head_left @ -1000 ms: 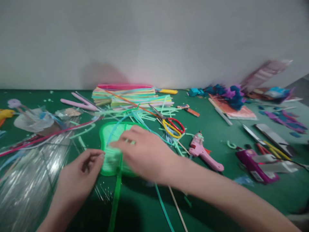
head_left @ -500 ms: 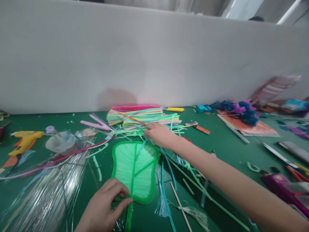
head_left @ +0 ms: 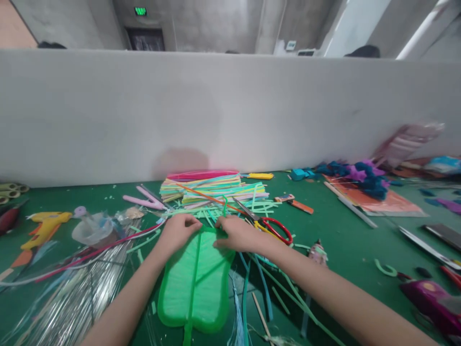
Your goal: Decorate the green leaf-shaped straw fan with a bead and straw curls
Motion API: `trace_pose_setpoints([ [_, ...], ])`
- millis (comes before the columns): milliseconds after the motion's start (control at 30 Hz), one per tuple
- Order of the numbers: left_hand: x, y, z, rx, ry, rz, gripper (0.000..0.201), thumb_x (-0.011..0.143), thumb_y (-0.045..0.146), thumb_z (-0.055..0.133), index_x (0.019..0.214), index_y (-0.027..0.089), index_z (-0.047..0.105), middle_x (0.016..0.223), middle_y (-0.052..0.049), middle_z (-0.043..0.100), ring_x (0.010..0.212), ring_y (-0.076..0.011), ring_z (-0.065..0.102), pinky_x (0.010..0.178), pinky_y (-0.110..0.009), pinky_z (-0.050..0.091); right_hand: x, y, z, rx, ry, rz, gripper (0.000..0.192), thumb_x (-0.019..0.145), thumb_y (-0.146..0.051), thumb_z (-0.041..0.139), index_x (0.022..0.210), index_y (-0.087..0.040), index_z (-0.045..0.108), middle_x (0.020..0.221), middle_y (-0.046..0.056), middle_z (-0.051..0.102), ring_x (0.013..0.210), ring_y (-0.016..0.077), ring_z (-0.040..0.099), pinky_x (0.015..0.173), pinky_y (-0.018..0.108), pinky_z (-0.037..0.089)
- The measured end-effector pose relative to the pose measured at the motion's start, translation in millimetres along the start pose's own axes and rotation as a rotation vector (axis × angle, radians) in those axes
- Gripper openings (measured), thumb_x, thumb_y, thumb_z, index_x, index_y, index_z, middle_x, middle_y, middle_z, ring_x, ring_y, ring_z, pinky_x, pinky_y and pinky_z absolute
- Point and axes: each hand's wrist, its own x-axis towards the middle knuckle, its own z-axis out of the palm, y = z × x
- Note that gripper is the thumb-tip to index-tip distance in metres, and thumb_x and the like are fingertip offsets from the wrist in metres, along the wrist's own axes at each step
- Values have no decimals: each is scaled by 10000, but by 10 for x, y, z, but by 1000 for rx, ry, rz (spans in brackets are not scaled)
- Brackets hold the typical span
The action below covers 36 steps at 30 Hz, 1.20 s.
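A green leaf-shaped fan [head_left: 194, 288] with a raised rim and a central rib lies below my hands, its handle pointing toward me. My left hand [head_left: 180, 233] is closed in a pinch at the fan's top edge. Opposite it, my right hand [head_left: 236, 233] has its fingers bent around a thin green strip [head_left: 225, 205] that sticks up above them, close to the fan's top right corner. The fingertips are partly hidden. Scissors [head_left: 266, 226] with red and yellow handles lie just beyond my right hand.
Bundled coloured strips [head_left: 205, 187] lie at the back, before a white partition [head_left: 216, 110]. At left are a yellow glue gun [head_left: 45, 228], a plastic cup [head_left: 91, 229] and clear filaments [head_left: 79, 288]. Blue tassels [head_left: 236, 317] and loose strips lie right of the fan.
My left hand has moved from the fan's handle end up to its top edge. My right hand has drawn back from the strip pile to the fan. The scissors are now uncovered.
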Motion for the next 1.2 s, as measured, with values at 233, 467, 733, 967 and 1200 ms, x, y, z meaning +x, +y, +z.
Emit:
trace_pose_setpoints([
  [233, 84, -75, -1, 14, -63, 15, 289, 696, 430, 617, 729, 164, 725, 738, -57, 729, 717, -230, 630, 674, -314, 437, 15, 34, -58, 233, -103, 58, 278, 759, -309, 725, 978, -150, 663, 891, 67, 692, 757, 189, 619, 557, 230, 389],
  [467, -14, 56, -253, -125, -134, 59, 327, 691, 480, 683, 799, 172, 705, 801, -49, 725, 809, -230, 646, 738, -308, 472, -117, -43, -120, 468, -39, 12, 287, 842, -216, 616, 1119, -154, 575, 938, 38, 654, 763, 141, 596, 588, 208, 425],
  [733, -85, 132, -324, -191, -172, 74, 337, 697, 459, 703, 856, 164, 740, 833, -59, 741, 838, -230, 655, 751, -300, 467, -127, -99, -197, 655, 101, -111, 302, 811, -293, 689, 1095, -192, 677, 727, -28, 597, 636, 113, 519, 538, 205, 350],
  [967, -204, 279, -478, -171, -153, 87, 308, 716, 419, 687, 896, 173, 730, 902, -69, 748, 910, -251, 661, 804, -321, 467, -7, -260, -236, 805, 254, -85, 211, 771, -342, 707, 823, -138, 717, 701, -6, 650, 659, 122, 558, 628, 225, 412],
  [1200, -315, 318, -687, -67, -240, 60, 340, 699, 480, 699, 886, 197, 726, 865, -16, 721, 867, -241, 641, 706, -280, 443, -77, -313, -434, 761, 280, -161, 236, 758, -370, 712, 829, -147, 740, 765, 21, 713, 719, 153, 607, 690, 257, 447],
])
